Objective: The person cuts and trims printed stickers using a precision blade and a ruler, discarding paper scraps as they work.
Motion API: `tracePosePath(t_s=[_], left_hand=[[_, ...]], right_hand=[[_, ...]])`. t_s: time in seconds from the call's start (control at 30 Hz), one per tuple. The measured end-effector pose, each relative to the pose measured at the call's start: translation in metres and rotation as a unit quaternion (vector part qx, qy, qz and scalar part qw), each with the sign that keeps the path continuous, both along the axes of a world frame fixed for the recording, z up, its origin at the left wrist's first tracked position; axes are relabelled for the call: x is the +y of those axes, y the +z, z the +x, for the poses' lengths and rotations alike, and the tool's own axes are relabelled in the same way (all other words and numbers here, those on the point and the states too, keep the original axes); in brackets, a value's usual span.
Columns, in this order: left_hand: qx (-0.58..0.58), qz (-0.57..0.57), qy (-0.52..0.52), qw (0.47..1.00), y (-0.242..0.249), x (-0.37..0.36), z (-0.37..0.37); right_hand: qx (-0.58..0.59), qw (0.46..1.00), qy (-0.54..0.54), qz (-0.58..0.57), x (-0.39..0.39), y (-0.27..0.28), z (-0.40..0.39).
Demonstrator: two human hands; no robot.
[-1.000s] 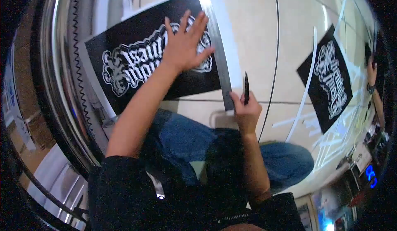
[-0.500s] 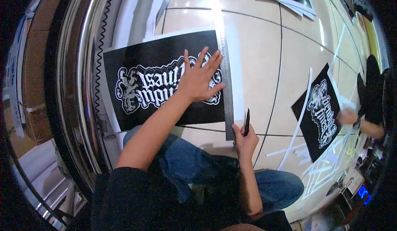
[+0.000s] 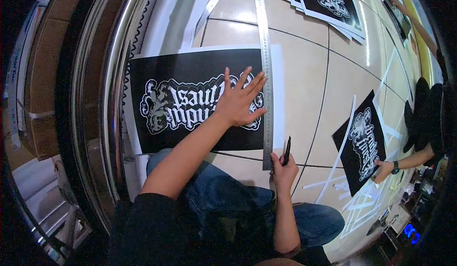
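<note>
A black sheet with white ornate lettering (image 3: 190,66) lies on the tiled floor, with white paper margins around it. Along its right side runs a long metal ruler (image 3: 266,90). My left hand (image 3: 240,99) is spread flat on the print, fingers apart, its fingertips and thumb at the ruler's edge. Beside the ruler's near end, my right hand (image 3: 284,170) is closed around a slim black cutter (image 3: 287,150) that points upward. My right thumb and fingers are close to the ruler's end.
At right, another person's hand (image 3: 382,171) rests on a second black print (image 3: 362,144), with white paper strips (image 3: 359,213) near it. Stacked prints (image 3: 328,1) lie at the top. Metal rails (image 3: 112,94) and a cardboard box (image 3: 45,85) stand at left.
The view has shifted, so the print and ruler appear lower and further right. My hands keep much the same places on them. The other person's second arm has come into view at upper right.
</note>
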State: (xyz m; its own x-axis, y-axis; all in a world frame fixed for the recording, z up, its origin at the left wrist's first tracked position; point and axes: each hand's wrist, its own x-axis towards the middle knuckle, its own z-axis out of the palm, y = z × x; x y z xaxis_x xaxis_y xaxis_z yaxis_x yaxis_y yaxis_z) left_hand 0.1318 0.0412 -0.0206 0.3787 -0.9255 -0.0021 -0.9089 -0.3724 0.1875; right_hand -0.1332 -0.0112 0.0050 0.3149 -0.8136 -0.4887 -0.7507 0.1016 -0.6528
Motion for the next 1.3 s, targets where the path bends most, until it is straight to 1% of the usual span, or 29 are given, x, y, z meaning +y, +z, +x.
tracePosePath(t_s=[0.07, 0.17, 0.27, 0.3, 0.37, 0.4, 0.47, 0.5, 0.57, 0.6, 0.67, 0.7, 0.77, 0.8, 0.87, 0.93, 1.07, 1.1, 1.17, 1.3], left_hand=[[0.001, 0.001, -0.001, 1.0, -0.001, 0.0, -0.001], [-0.01, 0.008, -0.003, 1.0, -0.001, -0.001, 0.0], [0.002, 0.05, -0.015, 0.999, 0.003, -0.002, 0.001], [-0.002, 0.048, -0.022, 0.999, 0.004, -0.002, 0.002], [0.005, 0.067, -0.027, 0.997, 0.007, -0.002, 0.002], [-0.004, 0.065, -0.025, 0.998, 0.005, -0.003, 0.001], [-0.009, 0.078, -0.027, 0.997, 0.008, -0.004, 0.001], [-0.008, 0.092, -0.024, 0.995, 0.011, -0.005, 0.0], [-0.013, 0.116, -0.029, 0.993, 0.017, -0.009, 0.0], [-0.003, 0.136, -0.021, 0.991, 0.019, -0.012, -0.001], [0.009, 0.168, -0.009, 0.986, 0.027, -0.016, -0.005], [0.004, 0.168, -0.015, 0.986, 0.032, -0.019, -0.007], [0.011, 0.228, 0.002, 0.974, 0.042, -0.026, -0.01], [0.008, 0.227, 0.001, 0.974, 0.045, -0.027, -0.01], [0.014, 0.237, 0.012, 0.971, 0.05, -0.03, -0.012], [0.007, 0.248, 0.013, 0.969, 0.053, -0.034, -0.013], [0.015, 0.262, 0.017, 0.965, 0.052, -0.037, -0.014], [0.017, 0.262, 0.023, 0.965, 0.052, -0.037, -0.013], [0.032, 0.255, 0.013, 0.966, 0.053, -0.035, -0.011], [0.013, 0.254, 0.008, 0.967, 0.049, -0.035, -0.012]], right_hand=[[-0.005, 1.0, 0.017, -0.025, 0.0, 0.011, 0.006], [-0.006, 0.998, 0.036, -0.048, -0.001, 0.006, 0.003], [-0.009, 0.997, 0.043, -0.064, 0.0, 0.017, 0.009], [-0.011, 0.997, 0.036, -0.067, 0.0, 0.018, 0.008], [-0.008, 1.0, 0.002, 0.006, 0.001, 0.015, 0.006], [-0.013, 1.0, -0.005, 0.006, 0.001, 0.009, 0.003], [0.004, 0.999, 0.027, -0.028, 0.001, 0.001, -0.001], [-0.001, 0.999, 0.02, -0.028, 0.001, 0.002, -0.002], [0.003, 0.997, 0.051, -0.058, -0.001, 0.008, 0.0], [0.0, 0.997, 0.044, -0.057, -0.002, 0.009, -0.001], [0.009, 0.995, 0.082, -0.056, -0.003, 0.009, -0.003], [0.006, 0.996, 0.075, -0.056, -0.001, 0.012, -0.002], [-0.071, 0.995, 0.018, -0.074, 0.001, 0.02, 0.004], [-0.074, 0.994, 0.016, -0.074, -0.003, 0.021, 0.008], [-0.114, 0.983, 0.076, -0.124, -0.018, 0.022, 0.022], [-0.141, 0.958, 0.144, -0.205, -0.041, 0.011, 0.049], [-0.08, 0.934, 0.225, -0.266, -0.09, -0.002, 0.129], [-0.081, 0.932, 0.231, -0.266, -0.1, -0.001, 0.149], [-0.03, 0.92, 0.286, -0.265, -0.115, 0.003, 0.184], [-0.009, 0.914, 0.299, -0.274, -0.126, -0.01, 0.229]])
